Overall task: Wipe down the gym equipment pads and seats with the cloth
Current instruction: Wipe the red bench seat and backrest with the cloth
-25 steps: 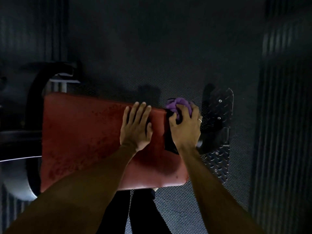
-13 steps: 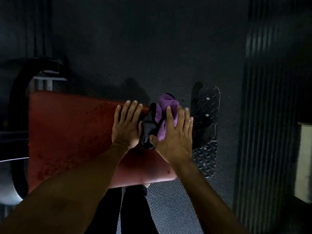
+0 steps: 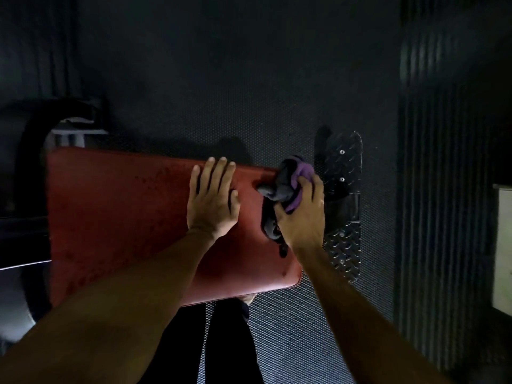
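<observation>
Clutches a crumpled purple and dark grey cloth (image 3: 288,187) in the right hand (image 3: 302,217), fingers curled over the bundle and thumb tucked against its near side: a closed hold on the fabric, nothing spread. Presses that bundle onto the far right end of the long red padded vinyl bench seat (image 3: 116,217), a little right of frame centre, with a dark tail of fabric trailing down toward the wrist. Half a second ago lay flat-fingered over the cloth nearer the middle, close beside the other hand; has since slid out to the right and closed round it, back about where it gripped a second ago. Reads as one back-and-forth wiping stroke across the seat's end, so probably mid-wipe here, with the long stretch toward the left of the frame seemingly still to cover. Keeps the left hand (image 3: 212,202) flat on the seat just left of the cloth, near but not touching it, fingers straight with tips at the far edge, thumb out, holding nothing and apparently bracing. Reaches up with both bare forearms from the bottom edge. Further right, past the seat's end, shows a black diamond-pattern metal foot plate (image 3: 346,167) on a dark dimpled rubber floor mat (image 3: 249,92).
</observation>
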